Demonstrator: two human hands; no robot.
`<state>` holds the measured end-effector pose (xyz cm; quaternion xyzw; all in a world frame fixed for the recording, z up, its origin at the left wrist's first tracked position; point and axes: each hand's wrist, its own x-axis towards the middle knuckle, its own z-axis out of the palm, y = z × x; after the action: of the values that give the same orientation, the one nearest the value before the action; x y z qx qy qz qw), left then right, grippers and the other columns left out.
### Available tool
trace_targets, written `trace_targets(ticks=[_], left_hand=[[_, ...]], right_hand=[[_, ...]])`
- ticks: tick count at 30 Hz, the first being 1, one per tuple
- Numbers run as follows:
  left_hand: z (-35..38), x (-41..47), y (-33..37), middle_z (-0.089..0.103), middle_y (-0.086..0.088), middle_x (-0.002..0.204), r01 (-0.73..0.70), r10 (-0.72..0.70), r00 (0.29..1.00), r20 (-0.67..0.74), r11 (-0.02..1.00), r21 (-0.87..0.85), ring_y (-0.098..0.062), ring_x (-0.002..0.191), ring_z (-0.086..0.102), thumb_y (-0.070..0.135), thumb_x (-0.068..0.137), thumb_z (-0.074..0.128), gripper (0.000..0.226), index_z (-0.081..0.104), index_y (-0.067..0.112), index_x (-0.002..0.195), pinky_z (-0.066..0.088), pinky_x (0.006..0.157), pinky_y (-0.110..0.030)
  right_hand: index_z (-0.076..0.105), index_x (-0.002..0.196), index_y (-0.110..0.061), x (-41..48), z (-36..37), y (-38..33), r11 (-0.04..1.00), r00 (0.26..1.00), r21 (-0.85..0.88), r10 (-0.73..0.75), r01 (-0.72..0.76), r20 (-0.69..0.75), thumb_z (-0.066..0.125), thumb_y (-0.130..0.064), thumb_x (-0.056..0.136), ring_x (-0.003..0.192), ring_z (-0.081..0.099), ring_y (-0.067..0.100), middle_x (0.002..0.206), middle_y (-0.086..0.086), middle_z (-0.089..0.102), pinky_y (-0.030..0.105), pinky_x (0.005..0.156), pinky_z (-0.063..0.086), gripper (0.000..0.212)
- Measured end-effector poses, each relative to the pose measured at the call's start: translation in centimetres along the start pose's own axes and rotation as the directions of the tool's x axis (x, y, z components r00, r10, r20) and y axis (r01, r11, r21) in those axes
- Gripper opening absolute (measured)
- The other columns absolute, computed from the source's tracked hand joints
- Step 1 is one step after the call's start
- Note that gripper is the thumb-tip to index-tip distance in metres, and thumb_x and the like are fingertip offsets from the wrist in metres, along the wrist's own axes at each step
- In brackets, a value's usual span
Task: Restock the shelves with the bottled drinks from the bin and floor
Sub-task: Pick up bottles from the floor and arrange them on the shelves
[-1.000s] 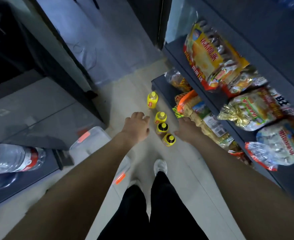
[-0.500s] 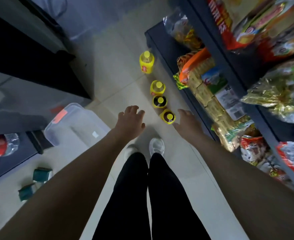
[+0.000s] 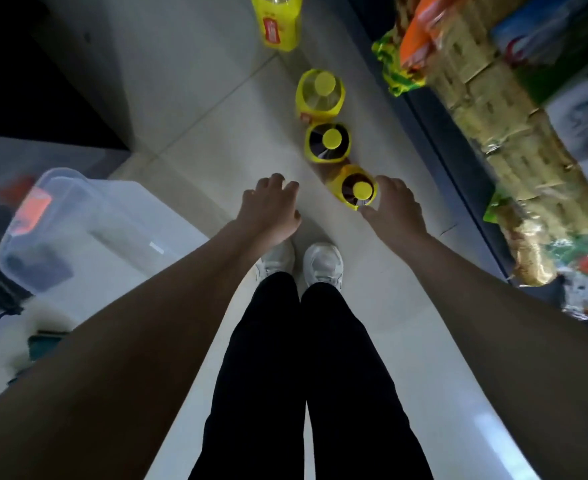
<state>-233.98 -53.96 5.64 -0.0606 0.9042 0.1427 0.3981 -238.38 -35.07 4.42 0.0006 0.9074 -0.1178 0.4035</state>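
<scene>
Pale tile floor, dim aisle. Four yellow-capped bottles stand in a row on it, beside the shelf base on the right. Right hand: thumb and fingers curl round the nearest bottle. Left hand: fingers spread, holding nothing. Clear bin at left.

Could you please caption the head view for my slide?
Right hand curls round the nearest yellow-capped bottle; left hand hovers open.

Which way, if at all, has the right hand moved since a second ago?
Yes: right hand closed leftward onto the nearest bottle, now curled round it.
</scene>
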Motion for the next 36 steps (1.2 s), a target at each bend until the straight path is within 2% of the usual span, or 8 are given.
trace_targets(ticks=[4, 11, 16, 20, 26, 32, 36], left_hand=[[2.4, 3.6, -0.1, 0.039, -0.014, 0.138, -0.014, 0.015, 1.0, 0.018, 1.0, -0.016, -0.033, 0.126, 0.038, 0.023, 0.09, 0.049, 0.047, 0.041, 0.01, 0.135, 0.039, 0.094, -0.045], [5.3, 7.3, -0.5, 0.038, -0.017, 0.137, -0.044, 0.046, 0.997, 0.065, 0.999, -0.024, -0.035, 0.125, 0.039, 0.023, 0.091, 0.049, 0.047, 0.04, 0.007, 0.134, 0.039, 0.094, -0.046], [5.4, 7.9, -0.7, 0.037, -0.017, 0.138, -0.056, 0.057, 0.995, 0.081, 0.998, -0.019, -0.036, 0.126, 0.037, 0.023, 0.092, 0.048, 0.047, 0.039, 0.008, 0.136, 0.037, 0.096, -0.047], [4.8, 7.7, -1.0, 0.037, -0.017, 0.138, -0.062, 0.062, 0.997, 0.048, 0.998, -0.004, -0.036, 0.125, 0.037, 0.022, 0.091, 0.049, 0.047, 0.04, 0.008, 0.135, 0.037, 0.095, -0.047], [2.8, 5.9, -1.6, 0.035, -0.014, 0.14, -0.045, 0.045, 0.999, 0.009, 0.999, -0.002, -0.035, 0.127, 0.036, 0.023, 0.091, 0.05, 0.046, 0.041, 0.01, 0.134, 0.037, 0.097, -0.046], [-1.2, 1.6, -0.9, 0.034, -0.015, 0.141, -0.031, 0.031, 0.999, -0.009, 0.999, -0.017, -0.035, 0.128, 0.036, 0.025, 0.092, 0.05, 0.047, 0.04, 0.011, 0.136, 0.038, 0.097, -0.045], [-5.0, -2.6, 0.2, 0.039, -0.015, 0.139, -0.088, 0.085, 0.996, -0.036, 0.993, -0.077, -0.035, 0.126, 0.041, 0.023, 0.091, 0.052, 0.045, 0.045, 0.012, 0.133, 0.04, 0.101, -0.043]], right_hand=[[0.036, 0.139, -0.012, 3.1, 2.5, 0.8, 0.999, 0.998, 0.047, -0.018, 0.02, -0.059, 0.063, -0.029, 0.087, 0.13, 0.037, 0.029, 0.144, 0.009, 0.038, 0.039, 0.098, 0.035, 0.061], [0.043, 0.136, -0.013, 5.8, 6.1, 2.7, 0.989, 0.994, 0.137, -0.035, 0.048, -0.102, 0.061, -0.03, 0.089, 0.129, 0.039, 0.024, 0.142, 0.005, 0.043, 0.032, 0.096, 0.036, 0.053], [0.053, 0.126, -0.016, 5.6, 6.8, 3.1, 0.967, 0.979, 0.248, -0.006, 0.058, -0.206, 0.065, -0.027, 0.086, 0.124, 0.045, 0.02, 0.135, 0.0, 0.052, 0.026, 0.092, 0.037, 0.043], [0.055, 0.123, -0.018, 5.7, 6.5, 3.1, 0.973, 0.979, 0.226, 0.008, 0.039, -0.202, 0.063, -0.03, 0.087, 0.115, 0.051, 0.024, 0.122, 0.003, 0.06, 0.031, 0.088, 0.041, 0.039], [0.053, 0.125, -0.023, 4.7, 4.8, 2.4, 0.979, 0.985, 0.203, 0.012, 0.024, -0.174, 0.061, -0.033, 0.087, 0.104, 0.055, 0.025, 0.114, 0.008, 0.061, 0.027, 0.075, 0.036, 0.04], [0.051, 0.129, -0.024, -0.6, 0.1, 1.4, 0.969, 0.98, 0.245, 0.007, 0.043, -0.199, 0.06, -0.033, 0.089, 0.099, 0.056, 0.024, 0.113, 0.009, 0.061, 0.024, 0.074, 0.033, 0.042], [0.051, 0.129, -0.024, -5.0, -4.9, 0.3, 0.959, 0.977, 0.273, -0.012, 0.071, -0.214, 0.062, -0.034, 0.087, 0.1, 0.055, 0.027, 0.112, 0.011, 0.061, 0.025, 0.073, 0.034, 0.044]])
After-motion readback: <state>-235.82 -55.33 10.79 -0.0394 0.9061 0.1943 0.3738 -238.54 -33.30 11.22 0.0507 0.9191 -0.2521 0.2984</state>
